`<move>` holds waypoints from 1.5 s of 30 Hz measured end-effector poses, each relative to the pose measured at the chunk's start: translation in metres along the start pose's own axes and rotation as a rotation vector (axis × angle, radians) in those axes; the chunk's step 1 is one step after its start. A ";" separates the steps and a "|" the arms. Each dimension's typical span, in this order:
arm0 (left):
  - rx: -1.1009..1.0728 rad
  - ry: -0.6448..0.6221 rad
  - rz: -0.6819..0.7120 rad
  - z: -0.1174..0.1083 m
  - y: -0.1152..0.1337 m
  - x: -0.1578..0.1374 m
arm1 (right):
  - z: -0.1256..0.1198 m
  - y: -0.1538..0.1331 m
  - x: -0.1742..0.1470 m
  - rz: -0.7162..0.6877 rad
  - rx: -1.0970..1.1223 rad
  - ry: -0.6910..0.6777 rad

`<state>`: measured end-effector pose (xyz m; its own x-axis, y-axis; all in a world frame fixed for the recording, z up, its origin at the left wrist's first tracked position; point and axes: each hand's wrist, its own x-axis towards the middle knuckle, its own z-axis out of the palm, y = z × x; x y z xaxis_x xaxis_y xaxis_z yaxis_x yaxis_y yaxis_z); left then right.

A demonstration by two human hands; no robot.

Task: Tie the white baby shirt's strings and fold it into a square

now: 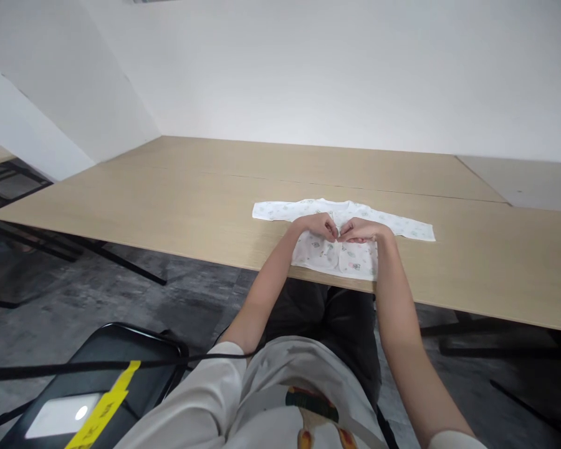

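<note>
A: Item one, lower left of frame?

B: A black padded chair seat (pixel 121 368) bearing a yellow tape strip (pixel 103 406), with a thin black cable (pixel 75 368) crossing it. Its left side was cut off by the frame edge.

A: Item two, centre?

B: A small white printed cotton baby shirt (pixel 343 232), laid flat with sleeves spread on the long pale wooden table (pixel 168 199), near its front edge. Judged light, soft and limp; likely to wrinkle or slide on the smooth top. Best taken at the front opening or hem edges.

A: The hands?

B: The left hand (pixel 314 224) and the right hand (pixel 363 229) met at the shirt's middle, knuckles almost touching, both pinching the fabric at the front opening.

A: Anything not legible?

B: The fingertips were curled under, so whether a snap or a tie was held could not be told. The print motifs were too small to read. The lower torso hid part of the floor.
</note>
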<state>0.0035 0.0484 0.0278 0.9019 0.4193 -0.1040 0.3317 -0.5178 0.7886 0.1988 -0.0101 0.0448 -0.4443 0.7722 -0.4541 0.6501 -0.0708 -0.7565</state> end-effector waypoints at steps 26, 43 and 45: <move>-0.102 0.109 -0.131 0.001 0.020 -0.009 | 0.009 -0.017 -0.002 -0.022 -0.011 0.038; 0.023 0.084 -0.146 0.000 0.009 -0.006 | 0.006 -0.011 -0.001 0.009 0.076 -0.012; 0.042 0.072 -0.154 0.000 0.007 -0.006 | 0.006 -0.010 0.001 0.022 0.071 -0.007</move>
<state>0.0001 0.0423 0.0341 0.8178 0.5476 -0.1767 0.4772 -0.4738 0.7402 0.1886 -0.0126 0.0494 -0.4355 0.7653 -0.4740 0.6144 -0.1321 -0.7778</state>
